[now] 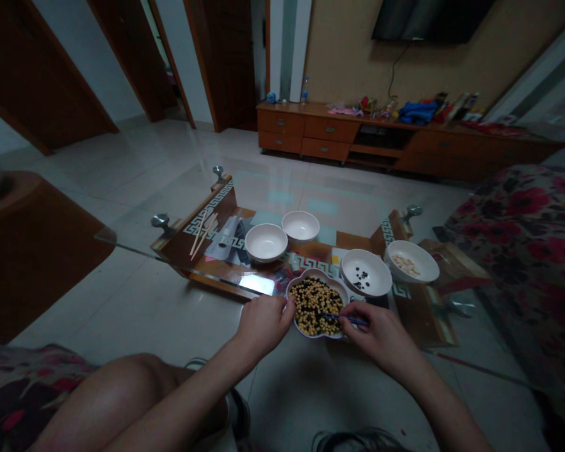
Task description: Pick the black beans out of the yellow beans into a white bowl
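A scalloped dish [321, 272] at the glass table's near edge holds mixed yellow and black beans [313, 304]. My left hand [265, 321] grips the dish's left rim, thumb on the edge and fingers curled below. Pinched in my right hand [381, 331] is a slim, dark purple tool [358, 321]; its tip reaches into the beans, and its exact kind is hard to make out. Just beyond that hand sits a white bowl [373, 282] with several black beans. To its right another white bowl [424, 251] contains pale, flat pieces.
Two white bowls, one nearer [266, 242] and one farther [301, 226], stand left of centre on the glass table [136, 220]. A pair of wooden chopsticks [203, 237] lies to their left. Beyond is a low wooden cabinet [327, 130]. Flowered fabric [522, 207] covers something on the right.
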Tool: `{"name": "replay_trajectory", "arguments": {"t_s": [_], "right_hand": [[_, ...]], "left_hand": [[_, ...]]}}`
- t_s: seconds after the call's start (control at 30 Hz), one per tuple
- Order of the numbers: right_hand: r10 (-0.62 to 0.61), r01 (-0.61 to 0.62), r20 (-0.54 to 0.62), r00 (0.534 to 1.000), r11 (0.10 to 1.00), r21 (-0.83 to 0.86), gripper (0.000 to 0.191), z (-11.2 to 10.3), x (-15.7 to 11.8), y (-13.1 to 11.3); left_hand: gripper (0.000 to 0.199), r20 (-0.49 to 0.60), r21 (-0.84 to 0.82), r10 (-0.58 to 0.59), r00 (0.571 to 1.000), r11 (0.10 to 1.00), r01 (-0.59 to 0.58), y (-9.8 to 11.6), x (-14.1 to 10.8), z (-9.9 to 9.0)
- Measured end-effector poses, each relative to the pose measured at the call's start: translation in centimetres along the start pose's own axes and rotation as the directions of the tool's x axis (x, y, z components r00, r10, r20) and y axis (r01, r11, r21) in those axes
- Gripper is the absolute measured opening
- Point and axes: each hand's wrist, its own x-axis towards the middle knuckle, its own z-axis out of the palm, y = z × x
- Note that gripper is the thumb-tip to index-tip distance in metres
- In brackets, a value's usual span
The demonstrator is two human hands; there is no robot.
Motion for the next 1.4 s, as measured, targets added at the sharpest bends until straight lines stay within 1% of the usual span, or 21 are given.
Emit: {"name": "replay_trajectory", "arguments": {"t_s": [0.27, 0.5, 0.63, 0.73, 0.83, 0.93, 1.0, 1.03, 1.1, 1.17, 1.4], "right_hand": [[0.002, -0.002, 0.021, 1.0, 1.0, 0.001, 0.028, 0.0, 0.0, 0.1], [-0.038, 0.038, 0.022, 0.999, 0.999, 0.018, 0.029, -0.1, -0.1, 0.2], [-0.065, 0.066, -0.032, 0.997, 0.997, 0.031, 0.03, -0.4, -0.1, -0.4], [-0.085, 0.089, -0.133, 0.988, 0.996, 0.029, 0.03, -0.6, -0.1, -0.7], [-0.066, 0.069, -0.301, 0.951, 0.998, 0.001, 0.031, -0.7, -0.1, -0.6], [-0.027, -0.015, -0.484, 0.874, 0.997, -0.082, 0.034, -0.8, -0.2, -0.1], [-0.009, -0.096, -0.575, 0.818, 0.984, -0.152, 0.037, -0.8, -0.3, 0.3], [-0.002, -0.136, -0.603, 0.798, 0.974, -0.184, 0.039, -0.9, -0.4, 0.5], [0.01, -0.201, -0.63, 0.776, 0.952, -0.231, 0.04, -0.9, -0.6, 0.7], [0.019, -0.239, -0.636, 0.771, 0.935, -0.263, 0.04, -0.9, -0.6, 0.7], [0.051, -0.301, -0.648, 0.76, 0.911, -0.281, 0.041, -0.9, -0.7, 0.5]], "left_hand": [[0.067, 0.008, 0.011, -0.005, 1.0, 1.0, 0.005, 0.1, 0.0, -0.1], [0.066, 0.011, 0.018, -0.009, 1.0, 1.0, 0.009, 0.1, -0.1, -0.1], [0.066, 0.005, 0.015, -0.003, 1.0, 1.0, 0.003, 0.2, -0.1, -0.2], [0.066, 0.017, 0.01, -0.006, 1.0, 1.0, 0.006, 0.2, -0.1, -0.3], [0.065, 0.017, 0.011, -0.009, 1.0, 1.0, 0.009, 0.3, -0.1, -0.3], [0.066, 0.009, 0.016, -0.006, 1.0, 1.0, 0.006, 0.2, -0.1, -0.2], [0.066, 0.001, 0.02, -0.002, 1.0, 1.0, 0.002, 0.1, -0.1, -0.1], [0.066, -0.003, 0.022, 0.0, 1.0, 1.0, 0.0, 0.1, -0.1, 0.0], [0.067, -0.006, 0.024, 0.003, 1.0, 1.0, -0.003, 0.0, -0.1, 0.0], [0.067, -0.006, 0.023, 0.006, 1.0, 1.0, -0.006, 0.0, 0.0, 0.1], [0.066, 0.003, 0.02, 0.003, 1.0, 1.0, -0.003, 0.1, 0.0, -0.1]]}}
